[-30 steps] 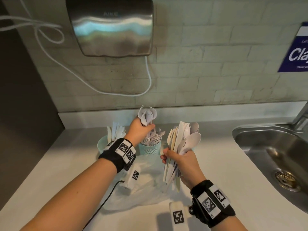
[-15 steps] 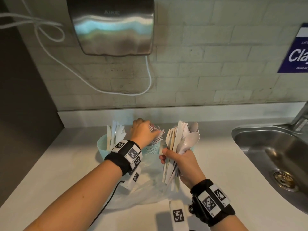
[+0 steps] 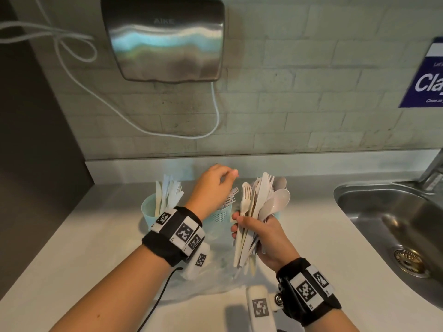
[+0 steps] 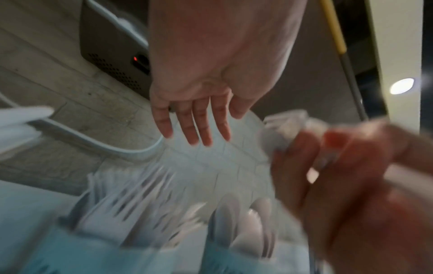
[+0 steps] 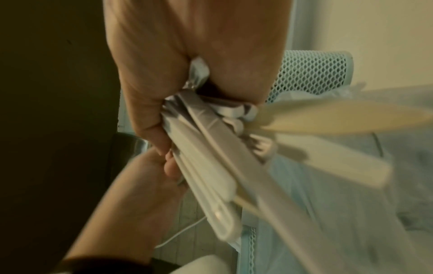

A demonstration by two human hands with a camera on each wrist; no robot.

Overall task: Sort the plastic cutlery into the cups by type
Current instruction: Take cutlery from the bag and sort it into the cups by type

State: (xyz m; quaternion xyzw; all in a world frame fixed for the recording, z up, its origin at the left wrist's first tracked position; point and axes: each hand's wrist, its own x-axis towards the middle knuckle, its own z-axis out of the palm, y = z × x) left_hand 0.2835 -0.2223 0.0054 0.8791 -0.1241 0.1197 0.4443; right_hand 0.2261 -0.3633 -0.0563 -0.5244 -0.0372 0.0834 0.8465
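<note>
Plastic cutlery bundle point(image 3: 257, 216) sits in right hand point(image 3: 266, 238), fingers point(image 3: 236, 227) and thumb wrapped tight round the handles; mixed forks, knives, spoons fan out above the fist, handle ends stick out below it. Right wrist view shows same grip, fingers point(image 5: 150, 118) curled round white and cream handles point(image 5: 211, 163), blurred

Left hand point(image 3: 213, 188) holds nothing, fingers straight and loosely spread in left wrist view point(image 4: 194, 126), palm down, hovering above the middle cup point(image 3: 221, 215) with forks point(image 3: 231, 198) just under the fingertips, not touching as far as I can tell. Left cup point(image 3: 147, 212) with knives point(image 3: 167, 195) sits to the outer side of that hand, near the wrist. Third cup point(image 3: 276, 214) mostly hidden behind right hand's bundle, spoon bowls point(image 3: 280, 183) poking up past the fingers

Clear plastic bag point(image 3: 211, 279) on the counter point(image 3: 72, 248) below both wrists. Sink point(image 3: 393, 226) off to the right of right hand. Hand dryer point(image 3: 165, 39) on wall above, white cable point(image 3: 148, 130) looping beneath it
</note>
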